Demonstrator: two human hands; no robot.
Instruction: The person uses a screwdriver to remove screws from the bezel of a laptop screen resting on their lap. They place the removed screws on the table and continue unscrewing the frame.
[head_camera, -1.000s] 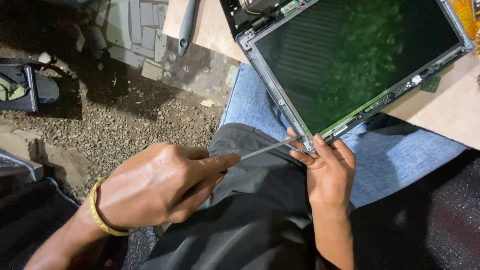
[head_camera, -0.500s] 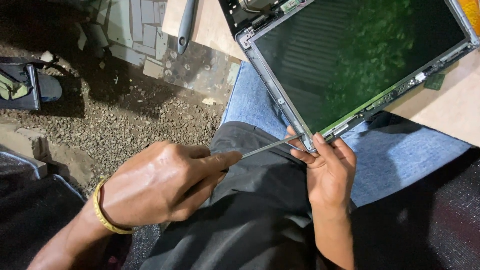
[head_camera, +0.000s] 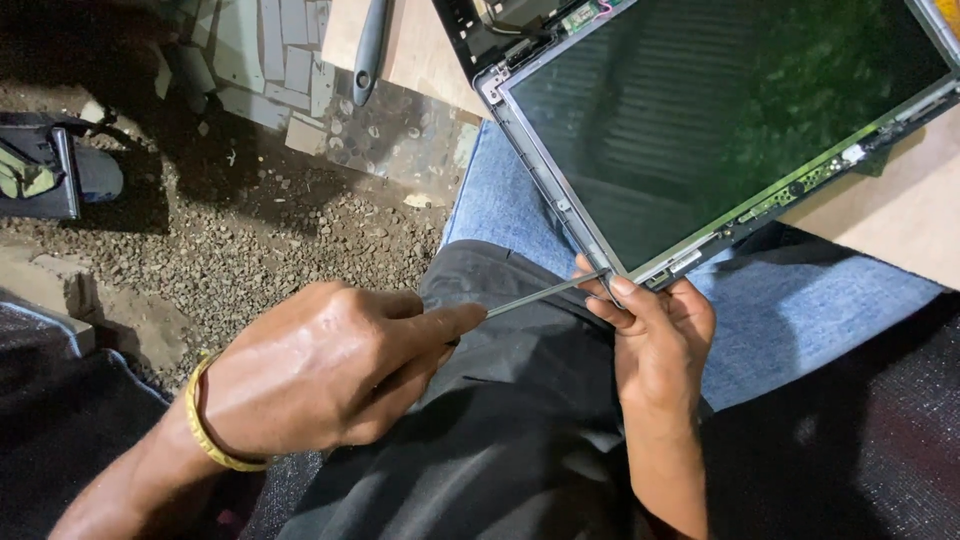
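Where the bare laptop screen panel (head_camera: 720, 130) hangs off the edge of the pale wooden surface (head_camera: 900, 215) and rests over a blue-jeaned knee (head_camera: 800, 300), I see its lower corner pinched in my right hand (head_camera: 655, 340), fingers curled shut around the thin metal frame. My left hand (head_camera: 320, 375), wearing a yellow bangle (head_camera: 205, 420), is closed around a slim screwdriver (head_camera: 545, 293), forefinger laid along the shaft, with the tip touching that same corner of the frame. A strip of green circuit board (head_camera: 800, 188) runs along the panel's lower edge, just beside the tip. In my judgement the risk lies here: if the tip slips off the frame it could gouge the dark glass or scrape the circuit strip, and too much prying force could crack the panel, since only one corner is held. Further out, a dark cloth (head_camera: 500, 430) covers the lap, a grey-handled tool (head_camera: 368, 50) lies on the surface, and gravel ground (head_camera: 250, 240) spreads below.
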